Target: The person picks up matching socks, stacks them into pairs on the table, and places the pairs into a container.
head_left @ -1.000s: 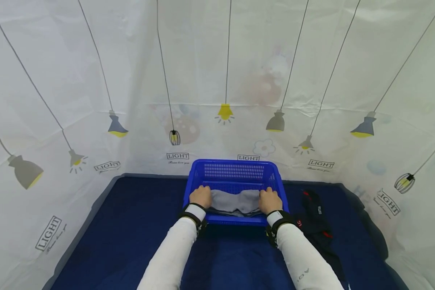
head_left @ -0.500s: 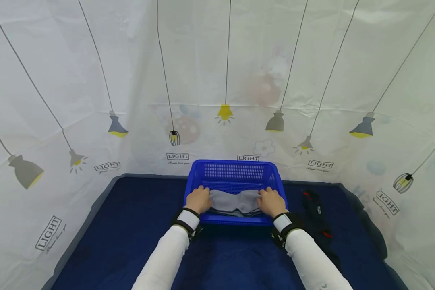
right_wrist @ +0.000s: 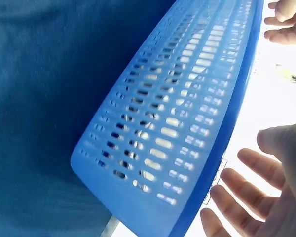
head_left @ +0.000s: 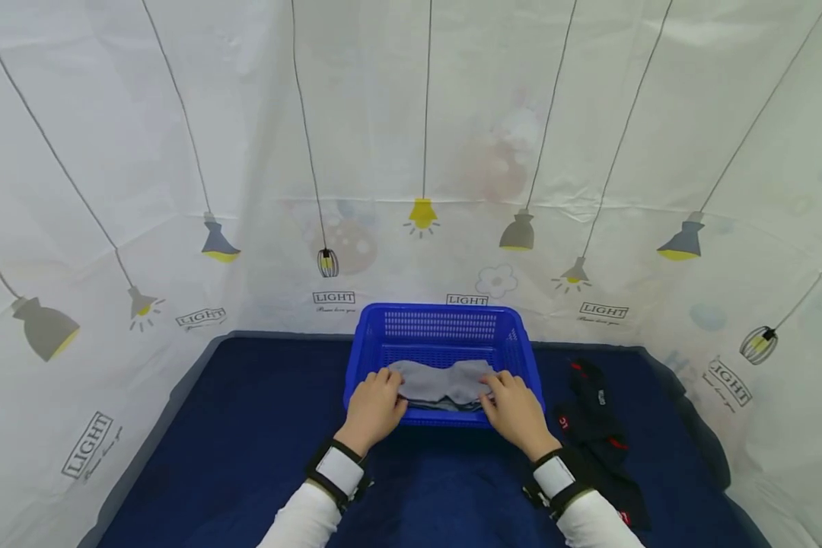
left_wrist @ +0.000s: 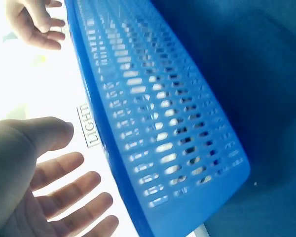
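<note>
In the head view a blue perforated basket (head_left: 441,310) stands at the far side of the dark blue surface. A grey folded cloth (head_left: 441,378), sock-like in outline, lies in it over darker fabric. My left hand (head_left: 373,407) is over the basket's near left part, beside the cloth's left end. Over the near right part is my right hand (head_left: 517,411), by the cloth's right end. Both wrist views show the fingers spread and relaxed above the basket rim (left_wrist: 101,133), gripping nothing. Only slivers of the contents show through the basket wall (right_wrist: 158,128).
Black socks (head_left: 592,426) with red patches lie to the right of the basket. A pale sheet (head_left: 397,137) printed with lamps rises behind and along both sides. The dark blue cloth (head_left: 246,426) covers the surface.
Both hands have let go of the grey cloth's ends and drawn back towards me, with fingers loosening. The cloth and basket stay in place.
</note>
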Motion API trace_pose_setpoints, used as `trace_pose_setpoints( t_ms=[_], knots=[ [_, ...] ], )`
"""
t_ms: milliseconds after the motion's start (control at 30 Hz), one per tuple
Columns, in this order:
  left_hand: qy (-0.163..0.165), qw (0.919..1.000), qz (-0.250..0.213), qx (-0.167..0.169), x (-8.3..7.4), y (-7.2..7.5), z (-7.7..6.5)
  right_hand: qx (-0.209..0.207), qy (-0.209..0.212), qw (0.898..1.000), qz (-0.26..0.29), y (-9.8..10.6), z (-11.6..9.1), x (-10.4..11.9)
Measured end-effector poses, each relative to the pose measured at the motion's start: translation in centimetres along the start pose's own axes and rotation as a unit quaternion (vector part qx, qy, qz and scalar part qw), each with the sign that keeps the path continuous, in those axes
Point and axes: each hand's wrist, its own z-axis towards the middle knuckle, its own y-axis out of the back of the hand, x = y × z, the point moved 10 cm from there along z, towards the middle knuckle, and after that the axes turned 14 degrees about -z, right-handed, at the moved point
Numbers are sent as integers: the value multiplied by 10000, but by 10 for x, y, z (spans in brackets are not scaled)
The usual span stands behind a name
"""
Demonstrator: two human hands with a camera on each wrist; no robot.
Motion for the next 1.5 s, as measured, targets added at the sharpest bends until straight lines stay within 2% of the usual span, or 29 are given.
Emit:
trace_pose_setpoints(
  t_ms=[100, 200, 367, 500, 800, 933, 1067, 1267, 1500],
  knots=[
    [-248, 9993, -12, -292, -9, 4, -13, -219, 101, 9997, 29, 5, -12, 7],
    [-357, 9982, -42, -470, -13, 6, -26, -466, 166, 9988, 59, 10, -23, 14],
    [-317, 9966, -215, -731, -14, 10, -45, -811, 220, 9964, 94, 16, -41, 24],
    [-170, 9961, -346, -798, -12, 9, -59, -838, 170, 9963, 54, 15, -53, 29],
    [475, 9946, -671, -633, -2, -13, -94, -493, -210, 9986, 12, -5, -81, 29],
    [587, 9940, -770, -505, -2, -24, -106, -200, -412, 9989, -16, -17, -93, 27],
    [567, 9949, -727, -399, -3, -31, -115, -30, -536, 9986, -41, -23, -100, 21],
    [630, 9955, -690, -174, -1, -37, -124, 83, -768, 9969, -142, -26, -106, 0],
    [696, 9950, -716, -24, 2, -36, -125, 285, -1165, 9920, -393, -27, -118, -37]
  ],
)
